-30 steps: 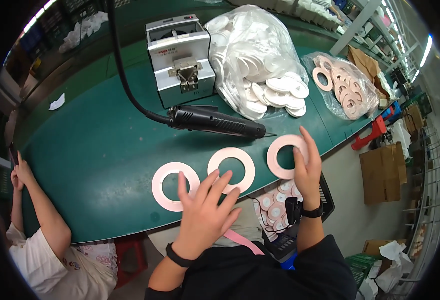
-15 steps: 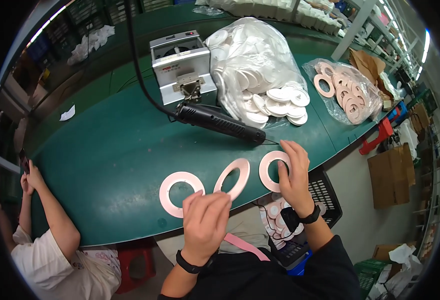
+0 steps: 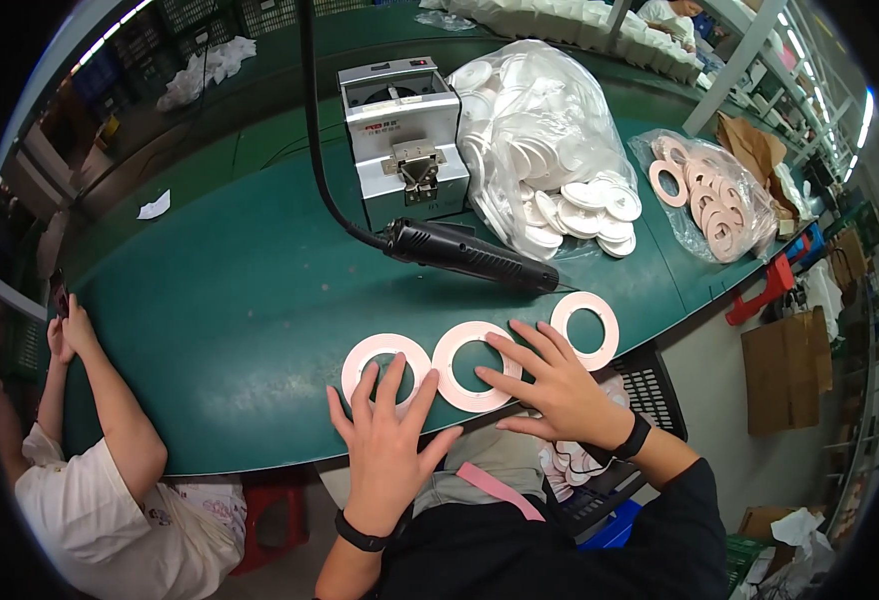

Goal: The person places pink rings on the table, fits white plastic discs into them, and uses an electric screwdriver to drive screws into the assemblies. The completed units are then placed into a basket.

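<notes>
Three flat pale-pink rings lie in a row near the table's front edge. My left hand [image 3: 388,440] is spread, its fingertips over the left ring [image 3: 362,352]. The fingers of my right hand [image 3: 560,392] are also apart; they reach over the middle ring [image 3: 450,362]. The right ring [image 3: 608,328] lies just beyond my right hand, flat on the green table [image 3: 250,370]. Behind the rings, a black electric screwdriver [image 3: 475,257] rests with its thin bit toward the right ring. Neither hand grips anything.
A silver machine [image 3: 412,160] and a clear bag of white discs [image 3: 535,140] stand behind the screwdriver. Farther right is a bag of pink rings [image 3: 705,195]. A black basket [image 3: 655,390] sits below the table edge. On the left, another person [image 3: 120,470] holds a phone.
The middle ring, tilted up at my left hand before, now lies flat. My left hand has opened and spread over the left ring; my right hand has moved from the right ring to the middle one.
</notes>
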Demonstrator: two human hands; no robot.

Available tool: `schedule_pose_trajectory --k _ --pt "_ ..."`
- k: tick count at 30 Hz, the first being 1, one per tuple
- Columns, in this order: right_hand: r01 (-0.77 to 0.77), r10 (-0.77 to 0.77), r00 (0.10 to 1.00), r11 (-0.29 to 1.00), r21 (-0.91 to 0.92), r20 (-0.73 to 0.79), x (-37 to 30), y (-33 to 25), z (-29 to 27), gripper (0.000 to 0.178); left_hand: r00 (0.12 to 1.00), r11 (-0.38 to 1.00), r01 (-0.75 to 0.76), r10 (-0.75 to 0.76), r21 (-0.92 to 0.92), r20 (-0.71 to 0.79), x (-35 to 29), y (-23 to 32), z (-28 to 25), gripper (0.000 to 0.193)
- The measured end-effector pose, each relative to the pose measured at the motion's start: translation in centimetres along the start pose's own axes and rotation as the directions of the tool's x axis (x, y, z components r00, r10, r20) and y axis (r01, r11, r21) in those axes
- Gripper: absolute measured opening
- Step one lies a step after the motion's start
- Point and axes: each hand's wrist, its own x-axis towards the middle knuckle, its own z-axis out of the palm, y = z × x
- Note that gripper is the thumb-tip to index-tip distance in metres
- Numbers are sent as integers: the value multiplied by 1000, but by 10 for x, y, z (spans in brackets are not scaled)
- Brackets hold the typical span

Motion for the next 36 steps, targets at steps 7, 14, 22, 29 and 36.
schedule_pose_trajectory --k 7,14,22,29,36 --pt "-140 144 987 989 46 -79 -10 25 -23 70 989 998 -67 66 2 131 -7 -6 -4 71" --pt "-95 146 972 961 260 -185 1 -2 -8 59 982 992 -125 120 28 143 2 -14 -3 70" --pt "-302 374 836 924 232 -401 49 97 -69 45 991 996 -74 68 53 119 -2 -28 -6 70" --pt "-270 220 956 919 -287 -194 83 144 -67 42 993 995 -88 85 36 83 -4 -30 -3 69" --pt "-416 435 900 869 -266 13 88 150 -81 34 993 994 -108 107 27 48 -7 -34 -2 67"
